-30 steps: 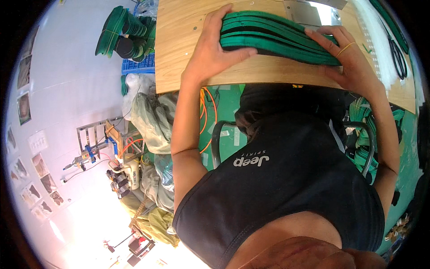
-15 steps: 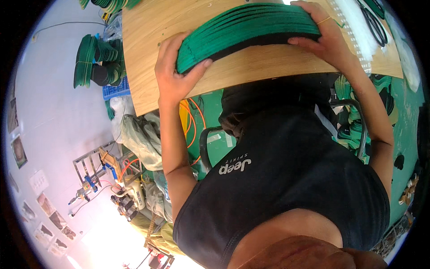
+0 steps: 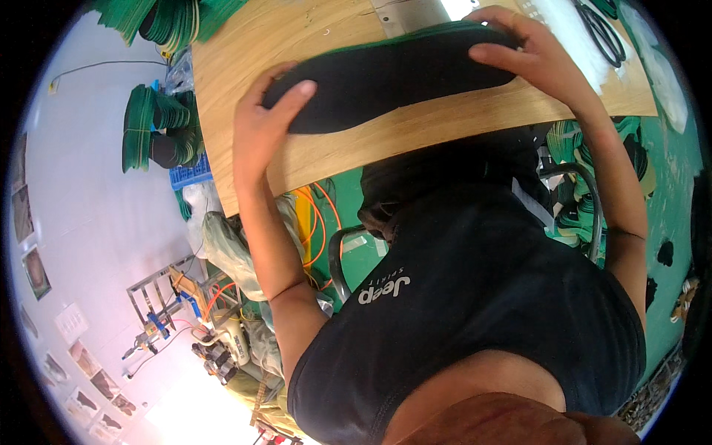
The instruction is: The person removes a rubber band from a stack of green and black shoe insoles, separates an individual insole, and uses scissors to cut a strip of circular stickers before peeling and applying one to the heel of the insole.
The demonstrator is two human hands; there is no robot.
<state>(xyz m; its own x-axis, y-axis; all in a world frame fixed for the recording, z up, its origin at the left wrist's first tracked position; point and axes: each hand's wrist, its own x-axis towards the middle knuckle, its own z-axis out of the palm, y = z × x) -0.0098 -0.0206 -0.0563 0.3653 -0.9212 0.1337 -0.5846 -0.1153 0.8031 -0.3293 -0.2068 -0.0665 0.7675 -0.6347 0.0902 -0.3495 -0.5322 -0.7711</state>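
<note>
A stack of insoles (image 3: 393,81) is held over the wooden table's near side, its black face turned toward me. Only a thin green strip of edges shows along its far side. At the left end my left hand (image 3: 259,126) grips it, thumb on the black face and fingers behind. My right hand (image 3: 530,55) clasps the right end in the same way, the thumb lying across the black face. The fingers behind the stack are mostly hidden.
Black-handled scissors (image 3: 602,33) lie on white material at the table's right. More green insole stacks hang over the far left (image 3: 169,21) and stand by a blue crate (image 3: 191,172). Orange hose (image 3: 319,222) runs across the green floor; a chair arm (image 3: 337,256) is beside me.
The stack has been tilted, so its black face now shows where the green layered edges were. My left hand has moved slightly left and nearer; both hands keep their grip.
</note>
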